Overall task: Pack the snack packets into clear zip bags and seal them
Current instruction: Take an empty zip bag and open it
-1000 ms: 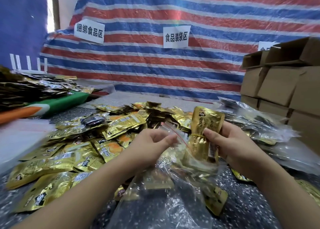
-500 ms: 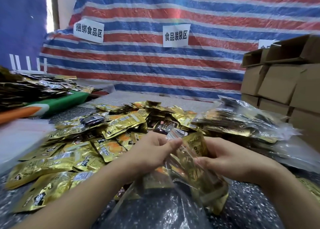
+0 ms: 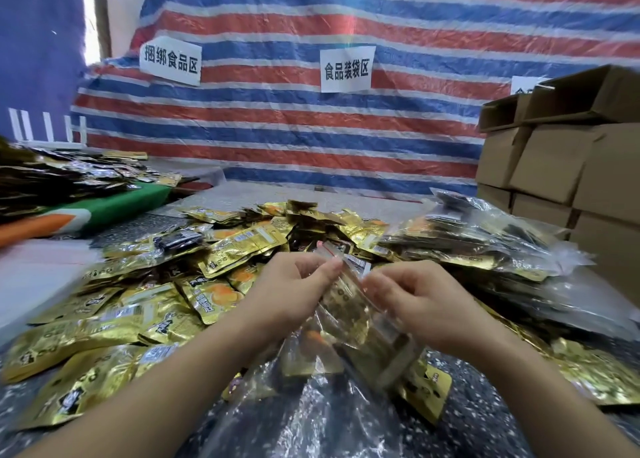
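At the near middle of the bench, the clear zip bag stands tilted between both hands, its red-lined mouth pointing up and far. The left hand pinches the left edge of the mouth; the right hand pinches the right side, fingers curled on the film. Gold snack packets show through the plastic, crowded near the top. A packet corner could likely catch in the zip track and leave the seal gapped, or the slick film could slip from either grip and spill the load. Loose gold packets cover the bench to the left; filled bags pile to the right.
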`<state>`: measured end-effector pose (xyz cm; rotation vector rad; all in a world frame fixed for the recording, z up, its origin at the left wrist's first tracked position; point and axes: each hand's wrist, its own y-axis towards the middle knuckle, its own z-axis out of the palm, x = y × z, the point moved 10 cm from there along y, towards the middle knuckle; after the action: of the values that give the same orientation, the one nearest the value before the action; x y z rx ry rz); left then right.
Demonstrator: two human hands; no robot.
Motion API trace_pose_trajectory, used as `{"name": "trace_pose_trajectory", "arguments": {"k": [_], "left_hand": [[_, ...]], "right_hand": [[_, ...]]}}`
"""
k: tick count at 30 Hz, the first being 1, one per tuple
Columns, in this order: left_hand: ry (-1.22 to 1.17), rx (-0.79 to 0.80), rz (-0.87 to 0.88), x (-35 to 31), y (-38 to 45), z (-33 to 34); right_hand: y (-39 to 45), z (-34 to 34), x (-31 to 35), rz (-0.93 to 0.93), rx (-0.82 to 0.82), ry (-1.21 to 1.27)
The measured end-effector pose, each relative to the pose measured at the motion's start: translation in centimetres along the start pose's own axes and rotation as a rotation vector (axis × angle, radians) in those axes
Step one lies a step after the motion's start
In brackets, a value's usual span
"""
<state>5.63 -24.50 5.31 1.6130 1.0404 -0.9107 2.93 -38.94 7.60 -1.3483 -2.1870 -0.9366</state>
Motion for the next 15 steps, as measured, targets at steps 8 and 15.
{"name": "trace_pose_trajectory", "arguments": {"k": [8, 15], "left_hand": [[-0.161, -0.268, -0.051, 0.7, 0.1, -3.8], [-0.298, -0.297, -0.093, 1.2, 0.1, -3.7]], "right_hand": [[0.1, -3.2, -2.2, 0.11, -0.301, 0.276], [0.6, 0.4, -3.6, 0.245, -0.129, 0.687]]}}
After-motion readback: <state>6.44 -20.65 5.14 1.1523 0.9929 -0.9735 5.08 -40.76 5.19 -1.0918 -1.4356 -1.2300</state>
